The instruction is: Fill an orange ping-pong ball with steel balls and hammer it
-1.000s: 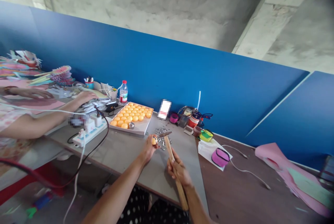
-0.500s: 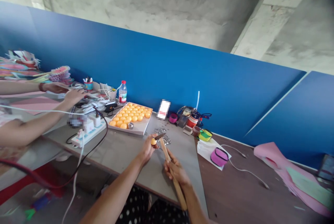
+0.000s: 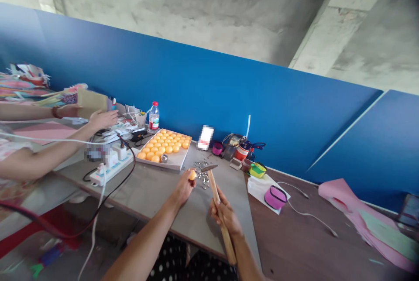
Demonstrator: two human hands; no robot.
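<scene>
My left hand [image 3: 183, 188] is closed on a small orange ball [image 3: 192, 175], held up over the grey table. My right hand [image 3: 225, 215] is wrapped round the wooden handle of a hammer [image 3: 213, 185]. The hammer's dark narrow head points up and away, a short gap to the right of the ball. Small shiny metal pieces [image 3: 203, 179] lie scattered on the table behind both hands. Beyond them to the left, a shallow white box [image 3: 178, 159] holds rows of orange balls [image 3: 165, 141] and one silvery round thing [image 3: 164, 158].
At left, a co-worker's hands [image 3: 101, 118] hold a tan block-like thing [image 3: 93, 103]. A power strip [image 3: 114, 167] with cables lies at the table's left edge. A bottle [image 3: 154, 116], a lit phone [image 3: 205, 137] and a purple pouch [image 3: 275, 197] stand around; a blue partition rises behind.
The hammer has moved right, away from the ball, its head no longer over it. My left hand stays nearly in place. The co-worker's hands have lifted a tan thing.
</scene>
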